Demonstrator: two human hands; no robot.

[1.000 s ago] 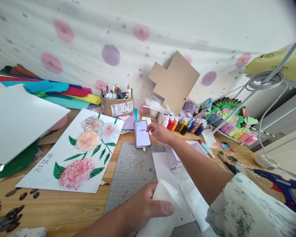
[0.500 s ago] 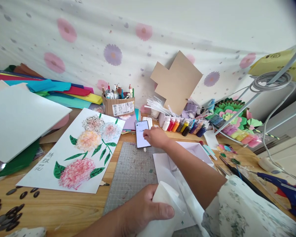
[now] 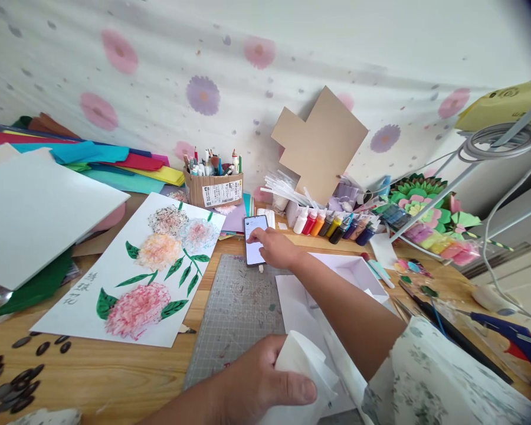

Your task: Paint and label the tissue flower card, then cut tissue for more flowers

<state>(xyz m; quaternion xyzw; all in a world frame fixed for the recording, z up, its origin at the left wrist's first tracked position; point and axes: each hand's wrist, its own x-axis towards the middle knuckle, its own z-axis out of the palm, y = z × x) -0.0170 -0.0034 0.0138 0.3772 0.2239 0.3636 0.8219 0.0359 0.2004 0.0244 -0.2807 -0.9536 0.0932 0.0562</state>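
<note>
My left hand (image 3: 269, 378) is wrapped around a loosely rolled sheet of white paper (image 3: 305, 354) low in the view, thumb across its front. Farther off, my right hand (image 3: 277, 247) is over a phone (image 3: 255, 227) with a lit, pale screen. Its index finger is stretched out onto the screen, and nothing is in the hand. The phone lies at the far edge of a grey cutting mat (image 3: 236, 301). Beneath my right forearm are white sheets (image 3: 292, 295) and an open white box (image 3: 336, 265), partly hidden by the arm.
A flower painting (image 3: 128, 271) lies left of the mat, near dark oval pieces (image 3: 22, 378). Behind stand a cardboard box of pens and brushes (image 3: 215, 189) and a row of paint bottles (image 3: 331, 227). Scissors-like tools and a blue glue gun (image 3: 513, 336) lie at the right.
My right index finger has shifted left across the phone, and the screen's display has changed. My left hand keeps its hold on the paper. The view has shifted slightly.
</note>
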